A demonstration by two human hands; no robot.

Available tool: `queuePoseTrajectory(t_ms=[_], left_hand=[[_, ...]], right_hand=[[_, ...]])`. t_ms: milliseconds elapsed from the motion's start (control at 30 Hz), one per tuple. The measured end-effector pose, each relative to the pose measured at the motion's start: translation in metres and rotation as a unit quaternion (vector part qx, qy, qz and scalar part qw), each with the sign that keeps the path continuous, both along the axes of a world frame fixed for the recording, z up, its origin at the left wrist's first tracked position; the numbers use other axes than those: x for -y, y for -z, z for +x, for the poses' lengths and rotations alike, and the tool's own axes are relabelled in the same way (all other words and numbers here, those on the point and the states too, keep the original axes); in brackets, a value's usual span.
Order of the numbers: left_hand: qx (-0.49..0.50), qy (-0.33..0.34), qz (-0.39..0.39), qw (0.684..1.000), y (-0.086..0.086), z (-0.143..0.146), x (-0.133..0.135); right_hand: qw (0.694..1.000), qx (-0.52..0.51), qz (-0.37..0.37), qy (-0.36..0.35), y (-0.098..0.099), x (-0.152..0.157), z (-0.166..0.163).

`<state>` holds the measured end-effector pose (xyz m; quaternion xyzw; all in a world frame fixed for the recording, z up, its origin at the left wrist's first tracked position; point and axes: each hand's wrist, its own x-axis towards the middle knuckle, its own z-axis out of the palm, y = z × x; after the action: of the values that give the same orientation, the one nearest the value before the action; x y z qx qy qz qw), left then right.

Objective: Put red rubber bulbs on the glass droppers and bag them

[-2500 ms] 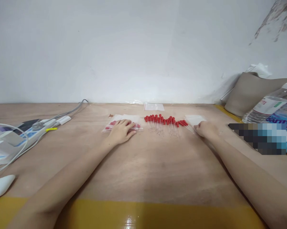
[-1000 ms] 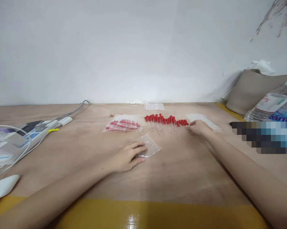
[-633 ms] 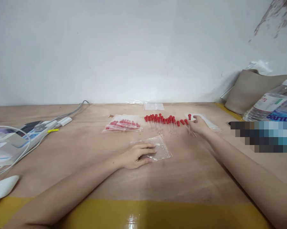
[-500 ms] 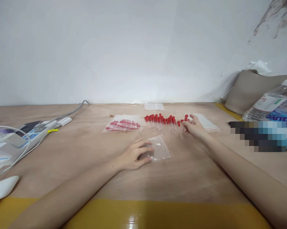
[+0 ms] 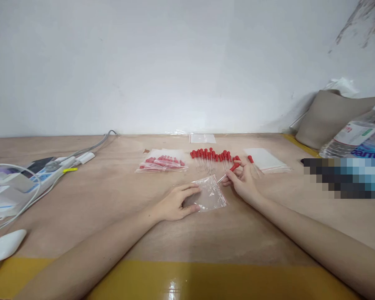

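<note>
My right hand (image 5: 242, 183) is closed on a glass dropper (image 5: 234, 166) with a red rubber bulb. The dropper's tube points down and left at the edge of a clear zip bag (image 5: 210, 196); whether the tip is inside the bag I cannot tell. My left hand (image 5: 177, 202) rests over the bag's left side, fingers spread and touching it, thumb apart below. Beyond the hands lie several red-bulbed droppers (image 5: 207, 155) in a row, and one single dropper (image 5: 251, 160) lies right of my right hand.
Filled bags of droppers (image 5: 162, 160) are stacked at the left. A pile of flat bags (image 5: 266, 160) lies at the right, another small bag (image 5: 202, 138) by the wall. A power strip (image 5: 46, 177) with cables, a white spoon-like object (image 5: 8, 246) and a water bottle (image 5: 346, 135) stand at the sides.
My right hand has come left and nearer from the dropper row, bringing one dropper to the zip bag's edge. My left hand has stayed on the bag.
</note>
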<state>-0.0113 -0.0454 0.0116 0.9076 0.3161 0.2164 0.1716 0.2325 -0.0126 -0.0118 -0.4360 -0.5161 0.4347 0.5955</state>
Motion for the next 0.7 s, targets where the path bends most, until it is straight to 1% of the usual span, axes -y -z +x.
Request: queuePoseTrajectory(t_ms=[100,167,400,567,633,700], left_hand=[[-0.005,0.001,0.006,1.000,0.000,0.000,0.000],[-0.007,0.001,0.006,1.000,0.000,0.000,0.000],[-0.005,-0.001,0.009,1.000,0.001,-0.001,-0.001],[-0.009,0.010,0.007,1.000,-0.001,0.001,-0.002],[-0.014,0.021,0.006,1.000,-0.001,0.000,-0.004],[-0.017,0.031,0.005,0.999,-0.002,-0.001,-0.007]], right_hand=[[0.997,-0.048,-0.018,-0.066,0.002,0.007,0.001],[0.991,-0.059,-0.031,-0.112,0.002,0.012,0.003],[0.971,0.009,-0.039,-0.236,-0.004,0.022,0.017],[0.943,0.034,-0.039,-0.328,-0.010,0.019,0.021],[0.936,0.048,-0.051,-0.346,-0.011,0.017,0.020],[0.938,0.068,-0.065,-0.334,-0.011,0.015,0.020]])
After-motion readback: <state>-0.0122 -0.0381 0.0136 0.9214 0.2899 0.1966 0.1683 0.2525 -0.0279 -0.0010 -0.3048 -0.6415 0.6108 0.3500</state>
